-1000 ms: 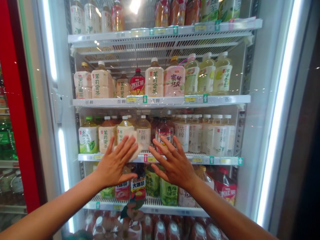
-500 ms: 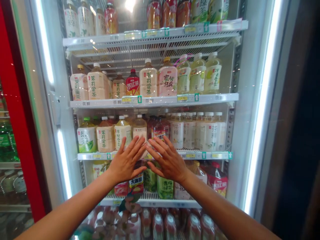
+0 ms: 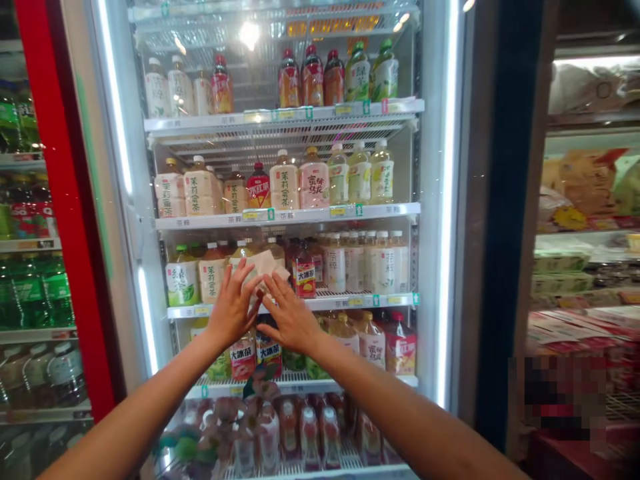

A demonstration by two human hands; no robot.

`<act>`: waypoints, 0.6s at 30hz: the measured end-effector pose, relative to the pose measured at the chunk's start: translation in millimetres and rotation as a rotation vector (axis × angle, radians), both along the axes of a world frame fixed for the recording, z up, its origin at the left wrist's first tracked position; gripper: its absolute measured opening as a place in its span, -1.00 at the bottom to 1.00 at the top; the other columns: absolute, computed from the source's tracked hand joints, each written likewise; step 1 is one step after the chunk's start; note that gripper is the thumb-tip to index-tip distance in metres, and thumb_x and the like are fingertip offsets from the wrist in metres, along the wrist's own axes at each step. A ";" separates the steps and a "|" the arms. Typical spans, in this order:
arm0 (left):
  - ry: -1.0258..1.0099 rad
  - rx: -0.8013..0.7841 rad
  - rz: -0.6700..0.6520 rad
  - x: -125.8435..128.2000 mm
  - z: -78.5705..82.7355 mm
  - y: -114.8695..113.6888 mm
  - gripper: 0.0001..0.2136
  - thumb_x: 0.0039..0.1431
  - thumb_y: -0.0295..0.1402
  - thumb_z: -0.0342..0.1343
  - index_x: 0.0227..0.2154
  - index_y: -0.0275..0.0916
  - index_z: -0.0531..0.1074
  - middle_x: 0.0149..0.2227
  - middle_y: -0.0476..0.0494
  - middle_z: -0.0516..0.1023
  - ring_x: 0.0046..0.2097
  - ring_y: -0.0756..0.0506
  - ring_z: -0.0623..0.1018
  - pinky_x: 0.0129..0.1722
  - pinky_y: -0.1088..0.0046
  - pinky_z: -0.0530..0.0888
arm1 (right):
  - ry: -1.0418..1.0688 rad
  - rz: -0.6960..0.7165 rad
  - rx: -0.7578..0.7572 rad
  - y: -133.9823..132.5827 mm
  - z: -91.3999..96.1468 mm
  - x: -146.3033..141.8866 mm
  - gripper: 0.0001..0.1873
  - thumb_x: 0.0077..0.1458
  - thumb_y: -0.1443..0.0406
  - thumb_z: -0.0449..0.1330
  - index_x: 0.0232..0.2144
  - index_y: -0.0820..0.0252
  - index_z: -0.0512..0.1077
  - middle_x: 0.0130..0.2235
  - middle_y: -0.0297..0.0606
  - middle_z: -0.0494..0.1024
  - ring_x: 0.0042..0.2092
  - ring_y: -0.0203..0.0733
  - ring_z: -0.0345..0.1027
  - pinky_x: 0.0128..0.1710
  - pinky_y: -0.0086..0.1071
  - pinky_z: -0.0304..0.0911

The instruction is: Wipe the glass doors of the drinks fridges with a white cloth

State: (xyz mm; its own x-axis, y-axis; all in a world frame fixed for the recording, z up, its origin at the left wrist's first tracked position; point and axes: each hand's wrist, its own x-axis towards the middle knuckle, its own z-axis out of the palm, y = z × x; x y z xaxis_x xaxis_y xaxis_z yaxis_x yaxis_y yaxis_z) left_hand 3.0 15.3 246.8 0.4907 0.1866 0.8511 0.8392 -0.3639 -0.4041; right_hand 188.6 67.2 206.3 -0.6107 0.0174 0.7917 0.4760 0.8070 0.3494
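A pale, thin wipe, probably a tissue, stands above my fingertips in front of the glass-fronted drinks cabinet. My left hand is at its left lower edge, fingers bent and the wipe seemingly caught between them and the thumb. From the right, my right hand reaches over its lower part with fingers fairly straight and thumb apart. The fingertips of both hands nearly meet. Behind them are shelved bottles, among them a dark-labelled tea bottle and a green-capped bottle. Whether the wipe touches the glass is hard to tell.
Bright light strips run up both sides of the cabinet. To the left stands a red frame with another bottle cabinet beyond it. A dark post and shelves of packaged goods are on the right.
The view has swung right, bringing the packaged goods into sight. Both hands are turned and drawn closer together. The pale wipe, mostly covered before, now sticks out above the fingers.
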 end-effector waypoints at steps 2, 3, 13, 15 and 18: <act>0.132 -0.044 0.066 -13.0 7.6 -22.2 -0.44 0.31 -0.40 0.07 0.33 -0.17 0.09 0.37 -0.36 0.18 0.51 -0.29 -0.04 0.45 -0.17 0.03 | -0.106 -0.079 0.052 4.3 11.8 13.6 -0.07 0.26 -0.10 0.18 0.43 0.32 0.01 0.49 0.11 -0.12 0.52 0.17 -0.48 0.45 0.21 -0.11; 0.177 -0.061 0.097 -19.2 11.6 -33.0 -0.43 0.31 -0.39 0.07 0.34 -0.17 0.09 0.39 -0.36 0.16 0.51 -0.30 -0.05 0.45 -0.18 0.03 | -0.137 -0.112 0.075 6.5 21.1 22.9 -0.06 0.25 -0.12 0.18 0.42 0.34 0.04 0.48 0.12 -0.09 0.51 0.18 -0.42 0.45 0.21 -0.13; 0.192 -0.010 0.156 -54.3 66.9 -48.4 -0.48 0.34 -0.28 0.05 0.32 -0.06 0.16 0.42 -0.23 0.13 0.51 -0.27 -0.04 0.47 -0.17 -0.04 | 0.302 -0.162 0.166 39.6 127.6 67.4 -0.51 0.45 0.21 -0.12 0.31 0.18 0.26 0.27 -0.03 0.38 0.43 0.05 0.05 0.46 0.14 -0.01; 0.249 0.025 0.118 -50.3 97.4 -29.8 -0.50 0.35 -0.27 0.03 0.32 -0.02 0.18 0.43 -0.13 0.13 0.50 -0.27 -0.01 0.47 -0.18 -0.04 | 0.035 -0.019 0.249 42.1 137.7 52.3 -0.53 0.44 0.33 -0.14 0.30 0.08 0.27 0.19 -0.14 0.47 0.39 -0.07 0.13 0.45 0.07 0.03; 0.364 0.082 0.034 -45.2 147.0 -5.4 -0.53 0.35 -0.27 0.02 0.30 0.10 0.23 0.42 0.13 0.18 0.48 -0.25 0.09 0.49 -0.14 -0.04 | -0.211 0.082 0.351 43.4 167.1 50.1 -0.47 0.41 0.41 -0.11 0.35 0.07 0.21 0.31 -0.17 0.37 0.44 -0.10 0.03 0.44 0.06 0.05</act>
State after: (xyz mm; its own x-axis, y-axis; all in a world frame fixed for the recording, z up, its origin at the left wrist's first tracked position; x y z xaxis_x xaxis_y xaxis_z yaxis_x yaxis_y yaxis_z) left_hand -42.2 9.9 393.9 0.7585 0.1465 0.6349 0.6464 -0.2918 -0.7050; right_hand 238.7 110.7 373.4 -0.7485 -0.2867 0.5980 0.3034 0.6537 0.6933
